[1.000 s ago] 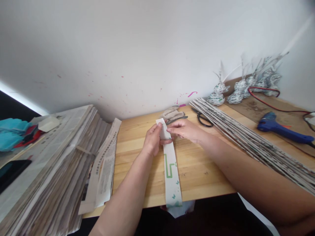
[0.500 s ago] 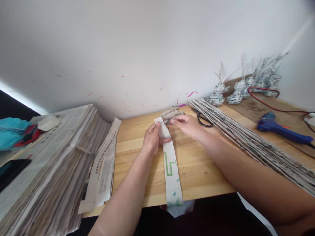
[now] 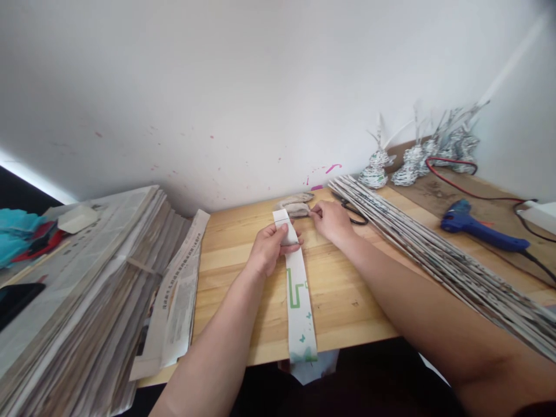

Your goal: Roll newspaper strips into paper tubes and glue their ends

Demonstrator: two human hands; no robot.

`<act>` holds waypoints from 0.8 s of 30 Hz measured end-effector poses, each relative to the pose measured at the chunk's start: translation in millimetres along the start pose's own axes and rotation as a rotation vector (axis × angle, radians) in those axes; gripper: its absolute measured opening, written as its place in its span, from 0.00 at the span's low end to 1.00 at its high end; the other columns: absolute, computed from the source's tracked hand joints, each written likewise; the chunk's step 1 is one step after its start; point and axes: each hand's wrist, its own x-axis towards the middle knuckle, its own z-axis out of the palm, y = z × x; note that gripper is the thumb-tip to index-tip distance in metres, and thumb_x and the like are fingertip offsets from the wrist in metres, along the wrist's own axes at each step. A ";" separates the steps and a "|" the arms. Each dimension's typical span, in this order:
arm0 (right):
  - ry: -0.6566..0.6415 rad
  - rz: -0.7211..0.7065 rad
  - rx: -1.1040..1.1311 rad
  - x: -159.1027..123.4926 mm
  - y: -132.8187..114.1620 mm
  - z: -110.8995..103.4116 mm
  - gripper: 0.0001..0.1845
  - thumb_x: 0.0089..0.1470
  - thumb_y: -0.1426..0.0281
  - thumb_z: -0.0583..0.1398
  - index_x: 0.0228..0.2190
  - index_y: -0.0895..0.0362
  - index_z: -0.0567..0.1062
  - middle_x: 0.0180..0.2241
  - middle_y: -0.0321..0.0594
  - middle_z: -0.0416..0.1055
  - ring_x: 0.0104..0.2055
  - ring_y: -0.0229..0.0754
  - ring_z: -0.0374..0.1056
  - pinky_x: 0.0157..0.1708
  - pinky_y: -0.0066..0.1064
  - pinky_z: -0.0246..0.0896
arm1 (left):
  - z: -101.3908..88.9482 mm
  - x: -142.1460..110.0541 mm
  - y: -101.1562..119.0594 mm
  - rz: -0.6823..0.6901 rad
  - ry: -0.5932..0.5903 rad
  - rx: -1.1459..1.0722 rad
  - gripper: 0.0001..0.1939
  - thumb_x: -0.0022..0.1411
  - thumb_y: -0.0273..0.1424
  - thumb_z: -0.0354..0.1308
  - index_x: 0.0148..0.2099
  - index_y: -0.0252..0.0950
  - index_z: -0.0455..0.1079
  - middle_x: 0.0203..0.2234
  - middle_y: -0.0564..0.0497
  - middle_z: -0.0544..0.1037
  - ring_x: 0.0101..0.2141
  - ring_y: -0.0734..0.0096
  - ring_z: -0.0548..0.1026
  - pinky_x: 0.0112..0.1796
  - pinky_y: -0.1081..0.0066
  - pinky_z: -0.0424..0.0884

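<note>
A long white paper strip (image 3: 300,321) with green line and butterfly prints runs down the wooden table, its near end hanging over the front edge. My left hand (image 3: 270,246) pinches the strip near its far end, thumb on top and fingers beneath. A thin dark line crosses the strip just beyond the thumb. To the right, my right hand (image 3: 332,221) is closed with thumb and forefinger together; what they hold, if anything, is too small to make out. Its fingertips are beside greyish cloth gloves (image 3: 295,204). Black-handled scissors (image 3: 359,220) lie behind that hand, partly hidden.
Rolled newspaper sticks (image 3: 417,250) lie along the right side. Beyond them are a blue glue gun (image 3: 482,227) with its cable and several woven paper figures (image 3: 374,169). A tall newspaper stack (image 3: 108,278) with a dark phone (image 3: 17,301) fills the left.
My right hand has drawn away from the strip to the right, towards the gloves and scissors. My left hand keeps hold of the strip. The view has shifted slightly.
</note>
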 end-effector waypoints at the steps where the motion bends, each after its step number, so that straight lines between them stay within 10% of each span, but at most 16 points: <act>1: 0.009 0.027 0.024 0.1 0.8 0.4 0.12 0.55 0.62 0.58 0.32 0.57 0.77 0.31 0.44 0.76 0.34 0.45 0.67 0.34 0.33 0.54 | -0.3 0.3 -0.4 -0.003 0.001 -0.001 0.12 0.64 0.28 0.54 0.47 0.27 0.70 0.31 0.41 0.79 0.28 0.68 0.79 0.29 0.72 0.77; 9: -0.046 -0.025 -0.116 0.4 1.2 1.5 0.19 0.57 0.57 0.55 0.29 0.56 0.79 0.30 0.48 0.75 0.36 0.48 0.67 0.33 0.34 0.52 | -0.6 -0.1 0.4 -0.050 -0.033 -0.035 0.12 0.65 0.28 0.52 0.46 0.26 0.72 0.32 0.38 0.79 0.30 0.64 0.80 0.29 0.70 0.78; 18: 0.056 -0.058 0.204 -4.6 -15.9 -13.5 0.20 0.53 0.53 0.58 0.31 0.58 0.78 0.30 0.45 0.74 0.34 0.45 0.67 0.34 0.33 0.55 | -3.7 0.7 5.2 -0.030 -0.035 -0.065 0.18 0.67 0.35 0.49 0.55 0.31 0.67 0.31 0.40 0.79 0.29 0.63 0.80 0.27 0.69 0.78; 24: -0.528 0.024 0.890 -14.5 -31.5 -19.5 0.18 0.53 0.57 0.58 0.35 0.57 0.79 0.29 0.40 0.74 0.28 0.38 0.65 0.25 0.29 0.53 | -5.2 1.8 5.8 -0.021 -0.020 -0.071 0.19 0.66 0.37 0.50 0.56 0.35 0.67 0.37 0.40 0.79 0.28 0.64 0.79 0.26 0.67 0.78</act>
